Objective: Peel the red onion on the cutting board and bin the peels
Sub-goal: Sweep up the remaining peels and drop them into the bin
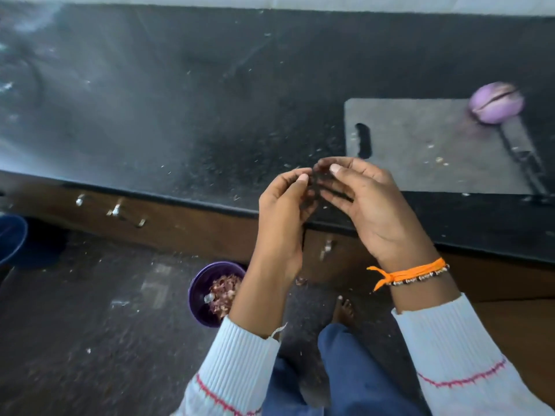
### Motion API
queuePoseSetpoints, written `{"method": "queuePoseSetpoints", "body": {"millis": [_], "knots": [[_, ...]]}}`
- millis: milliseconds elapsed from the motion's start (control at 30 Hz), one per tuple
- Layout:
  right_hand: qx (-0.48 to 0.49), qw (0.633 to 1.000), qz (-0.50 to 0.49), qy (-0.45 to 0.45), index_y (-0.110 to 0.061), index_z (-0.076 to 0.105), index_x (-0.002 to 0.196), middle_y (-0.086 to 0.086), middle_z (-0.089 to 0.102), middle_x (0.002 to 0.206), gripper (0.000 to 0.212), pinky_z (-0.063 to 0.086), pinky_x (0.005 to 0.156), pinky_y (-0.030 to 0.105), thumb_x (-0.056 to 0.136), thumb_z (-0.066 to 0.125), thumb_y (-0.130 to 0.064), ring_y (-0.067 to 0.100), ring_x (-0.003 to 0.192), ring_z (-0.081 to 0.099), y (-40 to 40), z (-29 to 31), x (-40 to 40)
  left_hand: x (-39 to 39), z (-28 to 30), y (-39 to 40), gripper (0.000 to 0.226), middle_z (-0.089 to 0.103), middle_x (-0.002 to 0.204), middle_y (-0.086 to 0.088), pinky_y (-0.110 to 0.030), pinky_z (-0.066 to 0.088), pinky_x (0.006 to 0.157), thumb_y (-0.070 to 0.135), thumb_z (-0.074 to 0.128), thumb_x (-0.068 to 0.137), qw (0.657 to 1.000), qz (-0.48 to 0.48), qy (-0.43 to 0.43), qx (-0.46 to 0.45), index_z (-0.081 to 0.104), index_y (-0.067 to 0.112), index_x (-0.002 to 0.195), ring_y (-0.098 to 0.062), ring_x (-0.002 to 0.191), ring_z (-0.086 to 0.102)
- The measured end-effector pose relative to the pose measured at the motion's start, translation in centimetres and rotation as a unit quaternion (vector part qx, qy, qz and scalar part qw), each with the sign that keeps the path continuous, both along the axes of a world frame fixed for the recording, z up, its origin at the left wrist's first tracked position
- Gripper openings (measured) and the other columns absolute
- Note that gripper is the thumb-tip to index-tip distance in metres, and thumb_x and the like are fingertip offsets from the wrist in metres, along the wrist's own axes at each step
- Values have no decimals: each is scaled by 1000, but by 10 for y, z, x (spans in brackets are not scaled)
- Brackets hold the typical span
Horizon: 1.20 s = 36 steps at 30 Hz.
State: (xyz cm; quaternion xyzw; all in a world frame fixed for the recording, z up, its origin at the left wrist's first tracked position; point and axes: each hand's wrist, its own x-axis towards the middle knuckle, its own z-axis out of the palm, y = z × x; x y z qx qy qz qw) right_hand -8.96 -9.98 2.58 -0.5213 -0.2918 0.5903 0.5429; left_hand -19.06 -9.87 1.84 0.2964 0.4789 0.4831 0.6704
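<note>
A peeled purple onion (497,102), split by a dark slit, lies at the far right corner of the grey cutting board (420,151). My left hand (282,211) and my right hand (372,211) meet over the counter's front edge, left of the board, with loosely bent fingers touching each other. No peel shows between them, though that spot is blurred. On the floor below stands a purple bin (201,292) holding reddish onion peels (223,292).
A knife (522,151) lies on the board's right side, its blade reaching the onion. The dark counter (180,100) is speckled with small scraps. A blue bucket (10,238) sits at the far left on the floor. My bare foot (345,310) stands near the bin.
</note>
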Motion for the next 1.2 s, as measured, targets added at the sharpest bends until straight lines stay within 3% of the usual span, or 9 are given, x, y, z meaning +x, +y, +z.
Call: {"method": "queuePoseSetpoints", "body": {"millis": [200,333,433,567,667,800,1000,1100,1200], "knots": [[24,997,-35,-66,-18,66,82,2,67,88,26,51,81,26,93,46,-5,15,87,63,-1,6,74,74,8,10,19,65,76,5,-22,48,72,8,48,94,998,-56,23,21,63,15,86,-6,71,59],[23,976,-49,-211,-25,65,79,-5,67,86,27,51,80,24,93,49,-8,12,86,63,-2,-6,123,114,3,18,18,63,83,6,-24,45,79,9,47,95,987,-113,101,52,64,14,91,-10,83,56],[43,878,-53,-473,-16,68,94,4,63,103,19,45,88,29,91,51,-10,19,100,57,-7,-26,159,136,-16,22,20,60,102,1,-21,41,83,11,47,95,925,-181,304,136,65,14,104,-10,92,54],[-63,704,17,-707,-3,48,130,12,35,145,40,27,106,48,95,45,-24,35,132,26,-20,-52,185,145,-49,14,42,39,140,-13,-32,24,109,15,47,95,765,-245,549,232,44,7,136,-30,129,35],[-142,663,82,-731,1,23,144,13,2,157,64,6,112,59,97,34,-42,42,141,-5,-21,-67,193,151,-60,8,51,13,155,-13,-38,11,117,16,36,98,697,-287,615,229,21,6,146,-29,143,10],[-70,663,91,-740,0,28,143,17,7,156,68,7,109,64,94,38,-46,49,139,-3,-10,-80,191,153,-61,12,52,5,157,-10,-41,11,116,11,29,98,671,-305,639,221,13,7,148,-26,145,2],[-6,647,108,-754,-16,20,148,11,-4,158,66,-4,111,59,93,25,-53,45,140,-15,19,-76,202,150,-60,20,49,27,151,-13,-44,26,112,5,34,94,685,-263,633,247,31,4,143,-33,137,28],[-46,634,92,-766,-15,17,149,12,-10,157,69,-5,112,58,93,24,-56,45,139,-18,39,-74,224,151,-63,22,51,48,138,-13,-45,39,100,10,34,85,691,-219,638,260,47,3,134,-36,120,47],[-52,618,146,-771,-31,12,148,10,-15,157,65,-7,110,61,91,23,-61,47,136,-23,57,-76,232,157,-65,25,48,59,120,-11,-45,45,85,10,41,79,672,-179,666,269,56,6,124,-35,98,56]]}}
